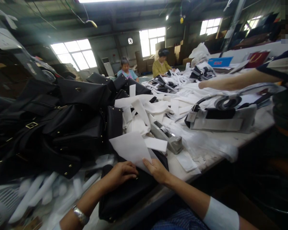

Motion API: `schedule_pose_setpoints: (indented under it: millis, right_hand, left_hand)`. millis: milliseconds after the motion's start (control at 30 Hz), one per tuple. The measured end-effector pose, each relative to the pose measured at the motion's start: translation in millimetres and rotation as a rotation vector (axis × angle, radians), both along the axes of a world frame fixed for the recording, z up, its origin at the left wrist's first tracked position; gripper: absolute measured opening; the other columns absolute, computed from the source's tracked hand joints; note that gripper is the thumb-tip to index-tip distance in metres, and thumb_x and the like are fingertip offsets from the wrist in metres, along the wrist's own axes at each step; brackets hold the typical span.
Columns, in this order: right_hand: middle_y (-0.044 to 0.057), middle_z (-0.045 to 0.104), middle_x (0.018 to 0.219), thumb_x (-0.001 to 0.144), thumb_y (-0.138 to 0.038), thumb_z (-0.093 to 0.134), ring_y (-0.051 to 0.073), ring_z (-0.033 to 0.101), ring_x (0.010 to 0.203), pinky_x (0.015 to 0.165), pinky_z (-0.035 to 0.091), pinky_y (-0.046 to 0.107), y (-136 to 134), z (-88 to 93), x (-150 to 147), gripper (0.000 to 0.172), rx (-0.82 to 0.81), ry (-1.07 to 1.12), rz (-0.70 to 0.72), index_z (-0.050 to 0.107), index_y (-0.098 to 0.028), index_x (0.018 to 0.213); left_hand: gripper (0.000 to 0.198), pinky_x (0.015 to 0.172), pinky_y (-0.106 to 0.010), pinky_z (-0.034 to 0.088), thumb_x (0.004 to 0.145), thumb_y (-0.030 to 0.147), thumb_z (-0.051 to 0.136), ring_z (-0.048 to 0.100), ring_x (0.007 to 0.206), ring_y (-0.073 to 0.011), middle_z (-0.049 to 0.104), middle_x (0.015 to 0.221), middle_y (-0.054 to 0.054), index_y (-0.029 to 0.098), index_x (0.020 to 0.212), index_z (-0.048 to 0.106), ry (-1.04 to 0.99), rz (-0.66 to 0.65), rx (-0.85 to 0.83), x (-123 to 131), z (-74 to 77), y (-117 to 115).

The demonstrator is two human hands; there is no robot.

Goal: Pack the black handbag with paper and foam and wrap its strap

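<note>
A black handbag (127, 199) lies on the table edge right before me. My left hand (124, 172) rests on its top with the fingers curled at the bag's edge; what they grip, if anything, is hidden. In my right hand (157, 169) is a white sheet (131, 148), pinched between thumb and fingers. The sheet stands tilted over the far side of the bag. A grey tape dispenser (166, 137) sits just beyond, beside a flat white piece of padding (156, 143).
Black bags (79, 127) are heaped at the left. White padding strips (139, 118) cover the middle. At the right lies a wrapped bag (218, 118), with a co-worker's arm (240, 81) reaching above it. Two people work at the far side. A blue box (219, 61) stands behind.
</note>
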State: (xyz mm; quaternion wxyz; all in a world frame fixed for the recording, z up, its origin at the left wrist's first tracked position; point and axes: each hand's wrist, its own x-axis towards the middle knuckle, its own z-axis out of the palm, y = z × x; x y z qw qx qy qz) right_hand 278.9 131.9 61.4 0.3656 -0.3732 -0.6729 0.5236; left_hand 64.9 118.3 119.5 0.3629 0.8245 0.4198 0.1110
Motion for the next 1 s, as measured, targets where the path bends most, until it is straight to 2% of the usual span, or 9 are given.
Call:
schedule_pose_setpoints:
  millis: [233, 367, 433, 567, 667, 733, 800, 900, 1000]
  right_hand:
    - [0.010, 0.074, 0.098, 0.099, -0.060, 0.032, 0.028, 0.068, 0.098, 0.091, 0.052, 0.041, -1, -1.5, 0, 0.061, 0.026, -0.030, 0.014, 0.073, -0.015, 0.101]
    - [0.010, 0.073, 0.103, 0.100, -0.057, 0.031, 0.028, 0.065, 0.107, 0.095, 0.050, 0.041, -2, 2.1, 1, 0.059, 0.055, -0.049, 0.024, 0.072, -0.016, 0.109]
    - [0.010, 0.073, 0.104, 0.100, -0.057, 0.030, 0.028, 0.066, 0.105, 0.093, 0.051, 0.041, -3, 3.1, 2, 0.059, 0.062, -0.067, 0.027, 0.072, -0.016, 0.110]
    - [0.010, 0.072, 0.109, 0.101, -0.054, 0.031, 0.027, 0.065, 0.107, 0.096, 0.049, 0.040, -5, 1.7, 0, 0.054, 0.098, -0.106, 0.047, 0.069, -0.017, 0.115]
    - [0.011, 0.070, 0.115, 0.102, -0.051, 0.033, 0.026, 0.064, 0.110, 0.098, 0.048, 0.040, -7, -0.8, -2, 0.050, 0.179, -0.145, 0.078, 0.063, -0.018, 0.125]
    - [0.011, 0.065, 0.127, 0.102, -0.045, 0.034, 0.025, 0.059, 0.119, 0.107, 0.041, 0.042, -9, -1.6, -3, 0.047, 0.274, -0.182, 0.137, 0.056, -0.018, 0.133]
    - [0.009, 0.057, 0.139, 0.103, -0.038, 0.034, 0.023, 0.050, 0.131, 0.116, 0.029, 0.044, -11, -1.1, -4, 0.045, 0.384, -0.259, 0.230, 0.049, -0.020, 0.141]
    - [0.007, 0.043, 0.152, 0.097, -0.031, 0.045, 0.024, 0.034, 0.142, 0.120, 0.016, 0.049, -15, 1.6, -5, 0.054, 0.530, -0.466, 0.376, 0.036, -0.023, 0.150]
    - [0.009, 0.028, 0.159, 0.085, -0.040, 0.064, 0.034, 0.022, 0.146, 0.119, 0.007, 0.058, -21, 4.9, -7, 0.079, 0.604, -0.655, 0.447, 0.026, -0.028, 0.154]
  left_hand:
    - [0.015, 0.086, -0.025, 0.051, 0.089, 0.024, 0.061, 0.067, 0.092, -0.0160, 0.072, 0.099, -0.001, 0.025, 0.098, 0.074, 0.045, 0.090, 0.071, 3, -2.3, -10]
    - [0.028, 0.095, -0.033, 0.053, 0.094, 0.025, 0.055, 0.066, 0.107, -0.0204, 0.069, 0.118, -0.006, 0.024, 0.120, 0.063, 0.099, 0.262, 0.196, 7, 2.9, -44]
    - [0.028, 0.097, -0.033, 0.053, 0.095, 0.028, 0.054, 0.064, 0.114, -0.0209, 0.067, 0.125, -0.006, 0.024, 0.121, 0.061, 0.159, 0.225, 0.367, 5, 0.3, -67]
    - [0.040, 0.105, -0.036, 0.049, 0.096, 0.017, 0.049, 0.058, 0.123, -0.0194, 0.063, 0.133, -0.005, 0.021, 0.135, 0.052, 0.351, -0.024, 0.811, -9, -29.3, -102]
    - [0.047, 0.107, -0.037, 0.047, 0.097, 0.010, 0.039, 0.051, 0.131, -0.0184, 0.058, 0.139, -0.005, 0.019, 0.143, 0.043, 0.414, -0.028, 0.942, -20, -63.5, -116]
    - [0.053, 0.105, -0.038, 0.049, 0.094, 0.006, 0.033, 0.048, 0.133, -0.0190, 0.056, 0.141, -0.004, 0.019, 0.144, 0.041, 0.438, 0.004, 0.946, -22, -79.6, -121]
    - [0.061, 0.103, -0.040, 0.051, 0.087, 0.003, 0.033, 0.047, 0.135, -0.0202, 0.053, 0.144, -0.003, 0.019, 0.145, 0.040, 0.456, 0.029, 0.900, -22, -85.1, -124]
    - [0.065, 0.102, -0.044, 0.052, 0.081, 0.002, 0.037, 0.049, 0.133, -0.0227, 0.052, 0.144, -0.003, 0.020, 0.144, 0.042, 0.444, 0.038, 0.847, -16, -77.8, -126]
    - [0.050, 0.092, -0.036, 0.058, 0.089, 0.012, 0.045, 0.065, 0.115, -0.0217, 0.065, 0.130, -0.002, 0.025, 0.138, 0.051, 0.438, 0.137, 0.725, -8, -69.0, -132]
